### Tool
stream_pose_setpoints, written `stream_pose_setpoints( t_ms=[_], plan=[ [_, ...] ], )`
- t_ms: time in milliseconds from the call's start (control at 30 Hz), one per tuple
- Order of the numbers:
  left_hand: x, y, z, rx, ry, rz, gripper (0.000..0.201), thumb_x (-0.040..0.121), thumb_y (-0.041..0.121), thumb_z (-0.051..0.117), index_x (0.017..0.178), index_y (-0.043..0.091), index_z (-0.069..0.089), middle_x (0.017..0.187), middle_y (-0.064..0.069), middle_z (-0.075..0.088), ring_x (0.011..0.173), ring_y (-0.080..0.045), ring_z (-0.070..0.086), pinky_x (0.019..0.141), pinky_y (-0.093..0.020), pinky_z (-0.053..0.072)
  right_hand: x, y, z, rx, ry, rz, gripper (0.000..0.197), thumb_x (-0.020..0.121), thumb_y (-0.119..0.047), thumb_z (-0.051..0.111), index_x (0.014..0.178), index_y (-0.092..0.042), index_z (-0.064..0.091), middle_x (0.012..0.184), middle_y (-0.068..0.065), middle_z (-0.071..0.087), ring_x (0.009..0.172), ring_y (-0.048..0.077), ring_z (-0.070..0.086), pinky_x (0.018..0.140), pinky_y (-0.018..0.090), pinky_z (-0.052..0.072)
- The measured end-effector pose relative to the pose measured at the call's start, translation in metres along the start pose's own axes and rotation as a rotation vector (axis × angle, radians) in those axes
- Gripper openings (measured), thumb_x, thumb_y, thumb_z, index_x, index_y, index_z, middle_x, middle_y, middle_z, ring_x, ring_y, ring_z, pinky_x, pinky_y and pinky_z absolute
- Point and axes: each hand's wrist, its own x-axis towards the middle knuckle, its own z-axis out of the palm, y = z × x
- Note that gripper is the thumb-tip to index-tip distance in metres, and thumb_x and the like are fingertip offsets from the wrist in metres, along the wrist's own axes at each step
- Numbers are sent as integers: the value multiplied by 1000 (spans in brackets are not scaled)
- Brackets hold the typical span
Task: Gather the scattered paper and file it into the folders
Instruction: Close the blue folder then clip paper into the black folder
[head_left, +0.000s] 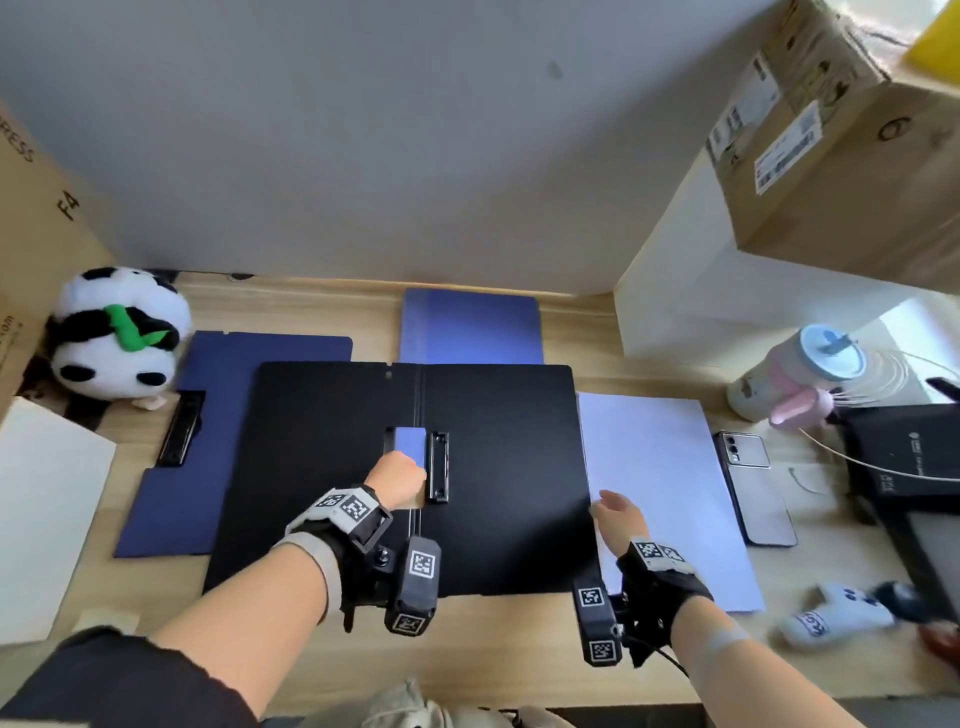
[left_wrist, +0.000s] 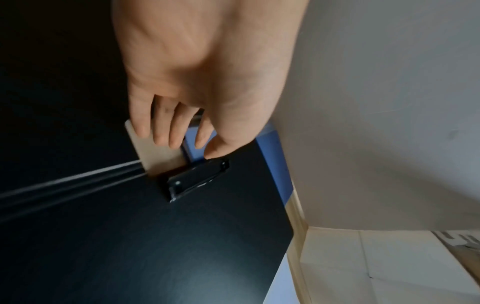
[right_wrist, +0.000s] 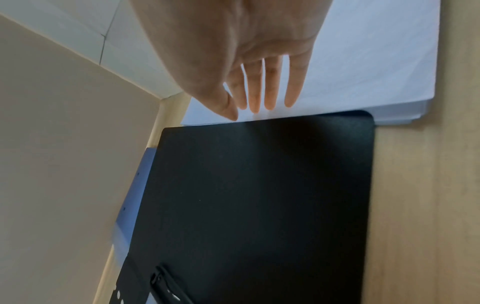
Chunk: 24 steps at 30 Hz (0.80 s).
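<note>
A black folder (head_left: 322, 478) lies open in the middle of the wooden desk, its black clip (head_left: 437, 466) beside the spine. My left hand (head_left: 400, 475) grips the clip's lever plate (left_wrist: 158, 156), fingers curled over it and thumb down at the clip (left_wrist: 197, 179); the plate stands raised. A stack of white paper (head_left: 665, 493) lies just right of the folder. My right hand (head_left: 618, 517) is over the stack's left edge with straight fingers (right_wrist: 269, 92), holding nothing. I cannot tell whether they touch the paper (right_wrist: 363, 61).
An open blue folder (head_left: 228, 441) with its own clip (head_left: 182, 428) lies left, partly under the black one; another blue folder (head_left: 470, 327) lies behind. A white sheet (head_left: 47, 519) sits far left by a panda plush (head_left: 119, 338). A phone (head_left: 753, 488) and cup (head_left: 800, 379) stand right.
</note>
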Motion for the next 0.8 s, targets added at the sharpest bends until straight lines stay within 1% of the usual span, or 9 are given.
stream_pose_setpoints(
  t_ms=[133, 267, 367, 467, 567, 600, 667, 700, 800],
  plan=[
    [12, -8, 24, -44, 13, -44, 34, 83, 3, 48, 54, 12, 33, 60, -6, 34, 52, -19, 34, 46, -22, 32, 13, 5, 6, 33, -82, -32, 37, 89, -4, 47, 125, 3, 54, 113, 13, 61, 108, 26, 56, 103, 38, 40],
    [12, -10, 26, -38, 64, -64, 42, 84, 0, 46, 52, 14, 23, 54, -3, 21, 51, -20, 23, 49, -24, 15, 19, 12, 13, 41, -114, -67, 32, 89, -4, 46, 118, 2, 58, 101, 12, 61, 98, 26, 57, 98, 39, 44],
    [13, -5, 23, 16, 54, -136, 36, 87, 5, 47, 56, 13, 31, 66, -9, 38, 74, -25, 40, 56, -28, 30, 22, 12, 12, 0, -132, -97, 33, 89, -5, 45, 119, 1, 58, 115, 17, 63, 108, 30, 58, 98, 37, 43],
    [11, 6, 25, 117, 205, -140, 32, 84, 9, 48, 55, 13, 34, 80, -22, 50, 90, -41, 58, 80, -41, 48, 34, 16, -2, 12, -112, -111, 36, 88, -12, 47, 122, -6, 58, 125, 13, 61, 110, 28, 58, 102, 39, 44],
    [5, 33, 36, 144, 341, -33, 14, 84, 16, 50, 71, 18, 55, 82, -8, 58, 95, -35, 62, 89, -37, 47, 51, 20, -32, 31, 16, -124, 34, 90, -10, 46, 122, -6, 58, 127, 13, 59, 118, 30, 54, 100, 33, 40],
    [6, 44, 45, 99, 325, -1, 12, 85, 17, 50, 85, 21, 61, 90, -6, 61, 94, -32, 61, 91, -35, 47, 57, 22, -45, 41, 59, -107, 35, 90, -10, 45, 123, -6, 57, 128, 13, 58, 118, 30, 53, 99, 32, 40],
    [11, 63, 64, 28, 220, 61, 16, 87, 9, 50, 90, -4, 58, 88, -8, 54, 82, -26, 50, 83, -29, 43, 69, 27, -69, 41, 154, -54, 37, 89, -10, 45, 124, -7, 56, 130, 15, 56, 119, 31, 52, 100, 33, 39],
    [11, 75, 75, 11, 155, 94, 12, 88, 5, 49, 79, -1, 45, 84, -10, 47, 79, -23, 41, 76, -28, 39, 78, 31, -80, 37, 197, -30, 37, 89, -10, 45, 125, -7, 55, 130, 16, 56, 120, 32, 51, 101, 35, 38],
    [13, 104, 107, -94, -22, 60, 10, 91, 5, 44, 83, 9, 45, 87, -10, 45, 83, -17, 41, 72, -30, 36, 94, 39, -104, -21, 278, 12, 41, 88, -12, 47, 128, -4, 53, 132, 21, 54, 124, 34, 48, 105, 38, 35]
  ],
)
